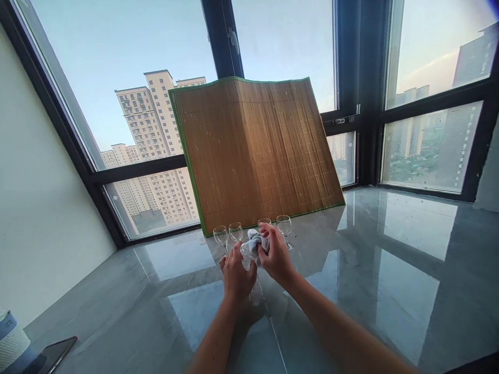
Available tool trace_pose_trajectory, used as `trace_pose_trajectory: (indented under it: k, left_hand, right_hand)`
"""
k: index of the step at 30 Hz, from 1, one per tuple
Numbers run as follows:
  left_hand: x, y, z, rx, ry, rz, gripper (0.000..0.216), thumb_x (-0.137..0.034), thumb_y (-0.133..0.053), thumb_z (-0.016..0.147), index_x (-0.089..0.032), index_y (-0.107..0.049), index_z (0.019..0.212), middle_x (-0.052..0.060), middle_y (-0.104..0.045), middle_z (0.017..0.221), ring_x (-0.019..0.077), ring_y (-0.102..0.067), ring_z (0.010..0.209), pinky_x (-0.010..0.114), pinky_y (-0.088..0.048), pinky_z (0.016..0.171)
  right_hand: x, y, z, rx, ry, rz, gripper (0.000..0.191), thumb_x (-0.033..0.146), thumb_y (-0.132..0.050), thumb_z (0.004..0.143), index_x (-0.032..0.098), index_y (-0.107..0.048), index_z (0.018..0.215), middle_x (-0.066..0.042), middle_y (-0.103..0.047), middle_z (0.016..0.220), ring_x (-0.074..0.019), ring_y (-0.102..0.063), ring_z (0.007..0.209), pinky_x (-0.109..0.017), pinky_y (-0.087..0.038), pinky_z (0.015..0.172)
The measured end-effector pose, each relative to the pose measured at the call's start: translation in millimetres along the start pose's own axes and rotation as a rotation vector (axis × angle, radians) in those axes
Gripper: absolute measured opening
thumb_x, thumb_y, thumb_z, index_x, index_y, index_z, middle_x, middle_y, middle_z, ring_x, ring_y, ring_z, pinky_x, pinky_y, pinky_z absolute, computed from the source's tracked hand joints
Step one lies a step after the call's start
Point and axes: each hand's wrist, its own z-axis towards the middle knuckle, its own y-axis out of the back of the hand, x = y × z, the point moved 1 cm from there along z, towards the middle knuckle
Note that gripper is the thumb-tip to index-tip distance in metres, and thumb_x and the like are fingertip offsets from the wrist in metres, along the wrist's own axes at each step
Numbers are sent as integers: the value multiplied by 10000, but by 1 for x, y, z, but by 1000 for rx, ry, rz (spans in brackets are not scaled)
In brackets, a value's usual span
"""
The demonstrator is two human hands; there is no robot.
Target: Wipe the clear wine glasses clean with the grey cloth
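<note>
Right hand: clamped on pale cloth, centre of glossy grey surface.
Left hand: fingers curled at a glass hidden under cloth; grip can't tell.
Wine glasses: two to left, one to right.
Bamboo mat: upright behind, vs window.
Phone: near-left corner.

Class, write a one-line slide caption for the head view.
Two hands, left hand and right hand, work a pale cloth among small stemmed glasses before a bamboo mat.
</note>
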Motion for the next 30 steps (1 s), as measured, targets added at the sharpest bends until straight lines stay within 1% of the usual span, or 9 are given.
trace_pose_trajectory:
  k: [2,4,7,9,14,19,24,26,30]
  left_hand:
    - [0,0,0,1,-6,15,541,-173,-708,671,-263,-620,1197,16,-608,835,265,-599,890,458,-333,1005]
    - [1,0,0,8,-24,43,551,-170,-702,681,-260,-608,1216,20,-613,848,265,-602,893,455,-329,1004]
    - [2,-1,-1,21,-61,111,568,-190,-688,698,-245,-582,1254,31,-640,882,265,-614,894,456,-321,1003]
    - [4,-1,-1,22,-86,186,547,-215,-666,725,-233,-566,1263,42,-658,917,269,-621,926,452,-326,998]
    - [9,-2,-1,-5,-117,371,501,-267,-594,799,-196,-517,1289,76,-677,1027,271,-620,1032,424,-354,966]
    - [15,1,2,-53,-130,453,458,-315,-586,819,-191,-534,1257,88,-688,1041,275,-626,1027,415,-365,934]
    - [17,6,4,-66,-132,499,468,-310,-597,793,-187,-539,1241,84,-691,1017,286,-623,1010,431,-355,949]
    - [14,5,3,-65,-151,502,469,-279,-597,771,-189,-547,1228,90,-690,1037,293,-615,1022,436,-351,952]
    - [2,-2,-3,9,-242,451,409,-217,-581,737,-217,-581,1147,83,-688,1045,282,-610,1000,420,-359,921]
  right_hand:
    - [1,2,2,-34,4,-66,541,107,-508,784,203,-441,1313,-105,-585,1154,-238,-572,1074,-396,-474,964]
    - [1,2,2,-27,-9,-98,526,101,-503,781,196,-461,1297,-85,-609,1067,-230,-587,1002,-377,-476,934]
    - [-1,0,0,51,-47,-69,484,94,-488,785,197,-491,1258,-37,-640,915,-199,-614,848,-318,-487,833]
    - [-2,-1,-1,101,-72,-36,459,119,-504,795,202,-499,1246,-33,-669,917,-195,-631,815,-308,-487,798]
    - [2,1,-2,216,-126,72,515,202,-550,820,212,-450,1324,-61,-716,1030,-216,-672,845,-343,-492,801]
    - [6,3,0,350,-142,152,684,198,-606,784,205,-362,1423,-95,-711,1137,-259,-648,1045,-413,-455,935]
    - [7,3,0,434,-173,236,755,199,-629,758,216,-354,1460,-104,-675,1256,-292,-572,1214,-455,-401,1027]
    - [7,2,-1,487,-196,280,796,198,-623,755,211,-321,1492,-96,-685,1239,-288,-585,1195,-456,-400,1030]
    - [7,-1,-5,549,-248,298,916,218,-641,731,160,-235,1550,-116,-700,1179,-297,-627,1112,-463,-420,1008]
